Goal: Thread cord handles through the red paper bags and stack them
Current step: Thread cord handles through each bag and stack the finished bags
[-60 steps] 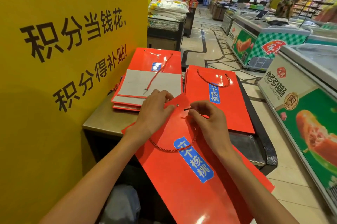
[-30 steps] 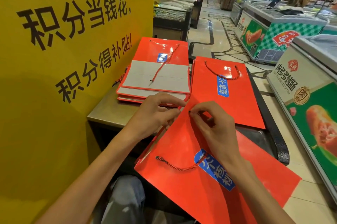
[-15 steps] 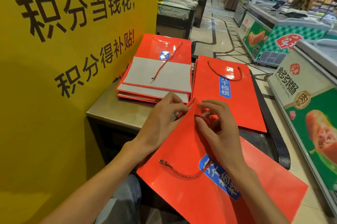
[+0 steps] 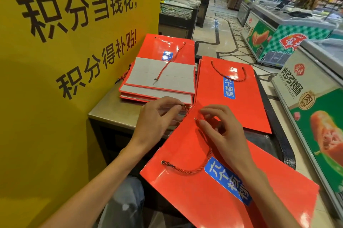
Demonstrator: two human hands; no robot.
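1. Looking down from the head camera, I see my left hand point(image 4: 157, 116) pinching a red cord end point(image 4: 183, 106) between thumb and fingertips, just past the top corner of the near red paper bag point(image 4: 185, 187).
2. My right hand point(image 4: 222, 133) rests on that bag's top edge, fingers curled beside a metal eyelet point(image 4: 195, 118); I cannot tell whether they grip the cord or only press the paper.
3. The near bag lies flat and tilted, its upper corner on the steel desk point(image 4: 111, 107) and its lower part hanging past the desk's front edge toward me.
4. A twisted red cord handle point(image 4: 185, 169) loops across the bag's face from a left eyelet, passing under my right wrist, beside the blue label point(image 4: 228, 181).
5. A second red bag with a cord handle point(image 4: 232, 94) lies flat on the desk's right side, its handle already in both holes.
6. On the left sits a stack of flat bags point(image 4: 157, 83), grey-white folded bottoms upward, with a loose red cord point(image 4: 170, 60) lying across the top one.
7. A yellow sign wall point(image 4: 65, 42) with black Chinese lettering stands against the desk's left side.
8. Chest freezers point(image 4: 306, 88) line the shop aisle to the right.
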